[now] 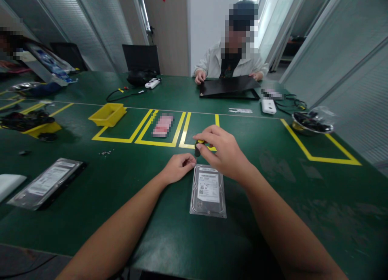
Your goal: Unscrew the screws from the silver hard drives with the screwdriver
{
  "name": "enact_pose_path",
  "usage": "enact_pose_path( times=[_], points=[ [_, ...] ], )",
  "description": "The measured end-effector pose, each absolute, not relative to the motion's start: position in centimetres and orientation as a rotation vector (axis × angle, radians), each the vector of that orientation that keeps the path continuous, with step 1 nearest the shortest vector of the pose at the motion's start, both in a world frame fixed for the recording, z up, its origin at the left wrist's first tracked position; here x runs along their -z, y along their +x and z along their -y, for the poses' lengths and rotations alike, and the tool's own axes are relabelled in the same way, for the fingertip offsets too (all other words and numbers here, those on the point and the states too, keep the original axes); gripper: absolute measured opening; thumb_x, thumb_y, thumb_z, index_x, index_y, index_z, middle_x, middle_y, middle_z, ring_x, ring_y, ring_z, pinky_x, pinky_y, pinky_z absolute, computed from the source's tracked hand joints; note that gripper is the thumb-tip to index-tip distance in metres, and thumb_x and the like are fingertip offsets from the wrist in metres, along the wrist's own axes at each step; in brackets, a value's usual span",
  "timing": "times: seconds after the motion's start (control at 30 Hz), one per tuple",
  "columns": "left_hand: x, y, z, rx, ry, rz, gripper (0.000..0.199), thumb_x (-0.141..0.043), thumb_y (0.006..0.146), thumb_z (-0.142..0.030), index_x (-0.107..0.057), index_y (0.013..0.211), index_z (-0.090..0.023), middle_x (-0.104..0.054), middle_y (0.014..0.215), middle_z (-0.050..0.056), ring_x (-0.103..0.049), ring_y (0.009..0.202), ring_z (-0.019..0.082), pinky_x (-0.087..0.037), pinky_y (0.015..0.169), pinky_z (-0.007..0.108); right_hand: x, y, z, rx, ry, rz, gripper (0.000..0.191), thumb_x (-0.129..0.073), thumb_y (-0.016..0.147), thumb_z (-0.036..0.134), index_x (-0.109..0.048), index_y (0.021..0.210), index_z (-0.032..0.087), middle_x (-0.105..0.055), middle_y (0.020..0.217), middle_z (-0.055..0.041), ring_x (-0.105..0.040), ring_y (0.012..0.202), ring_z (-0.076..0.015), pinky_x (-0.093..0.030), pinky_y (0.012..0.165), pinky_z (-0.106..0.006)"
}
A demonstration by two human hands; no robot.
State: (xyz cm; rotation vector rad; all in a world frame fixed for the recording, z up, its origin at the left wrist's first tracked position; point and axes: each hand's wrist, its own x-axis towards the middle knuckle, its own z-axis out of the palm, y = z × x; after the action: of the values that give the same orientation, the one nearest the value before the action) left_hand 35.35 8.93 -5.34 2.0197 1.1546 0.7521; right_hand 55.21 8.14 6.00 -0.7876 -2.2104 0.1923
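Observation:
A hard drive (208,191) lies label-up on the green table in front of me. My right hand (227,150) is closed around a short screwdriver with a black and yellow handle (197,149). The screwdriver stands upright over the drive's far left corner, its tip close to the edge. Beside that same corner, my left hand (180,166) rests with fingers curled together near the tip. Whatever those fingers may pinch is hidden.
Another hard drive (45,183) lies to the left, with tiny screws (106,153) beyond it. A yellow tray (108,115) stands farther back. At right is a metal bowl (312,124) of dark parts. Across the table, a person handles a black panel (230,87).

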Motion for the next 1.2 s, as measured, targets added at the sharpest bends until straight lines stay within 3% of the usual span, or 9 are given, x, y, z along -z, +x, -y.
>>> enact_pose_path(
  times=[0.4,0.67,0.93,1.2],
  points=[
    [5.2,35.3,-9.0,-0.726,2.03,-1.168,0.014,-0.056,0.087,-0.024,-0.065,0.084,-0.014,-0.063,0.074,-0.001,-0.051,0.064,0.012,-0.036,0.059,0.023,-6.7,56.4,-8.5,-0.3,-0.707,2.289,0.036,-0.047,0.085,0.004,-0.068,0.112,0.013,-0.067,0.111,-0.0093,-0.061,0.103,-0.0171,-0.048,0.092,-0.031],
    [5.3,35.3,-8.9,-0.728,2.014,-1.162,0.012,-0.056,0.087,-0.023,-0.065,0.085,-0.015,-0.062,0.075,-0.001,-0.052,0.065,0.012,-0.036,0.059,0.023,-6.7,56.2,-8.4,-0.254,-0.822,2.272,0.022,-0.059,0.089,0.017,-0.069,0.108,0.015,-0.064,0.099,-0.0073,-0.06,0.086,-0.0157,-0.047,0.078,-0.029],
    [5.4,35.3,-9.0,-0.765,2.067,-1.189,0.012,-0.058,0.086,-0.023,-0.065,0.08,-0.014,-0.061,0.07,-0.002,-0.05,0.062,0.012,-0.035,0.058,0.023,-6.1,55.4,-8.2,-0.217,-0.814,2.275,0.014,-0.064,0.088,0.026,-0.063,0.097,0.015,-0.06,0.088,-0.0034,-0.054,0.08,-0.0149,-0.041,0.074,-0.028],
    [5.7,35.3,-9.1,-0.766,2.085,-1.19,0.015,-0.057,0.086,-0.024,-0.064,0.077,-0.014,-0.059,0.067,-0.002,-0.051,0.061,0.012,-0.035,0.057,0.023,-5.7,54.9,-8.1,-0.175,-0.868,2.238,0.019,-0.063,0.088,0.034,-0.056,0.086,0.017,-0.056,0.08,-0.0014,-0.048,0.072,-0.0135,-0.036,0.067,-0.026]
  ],
)
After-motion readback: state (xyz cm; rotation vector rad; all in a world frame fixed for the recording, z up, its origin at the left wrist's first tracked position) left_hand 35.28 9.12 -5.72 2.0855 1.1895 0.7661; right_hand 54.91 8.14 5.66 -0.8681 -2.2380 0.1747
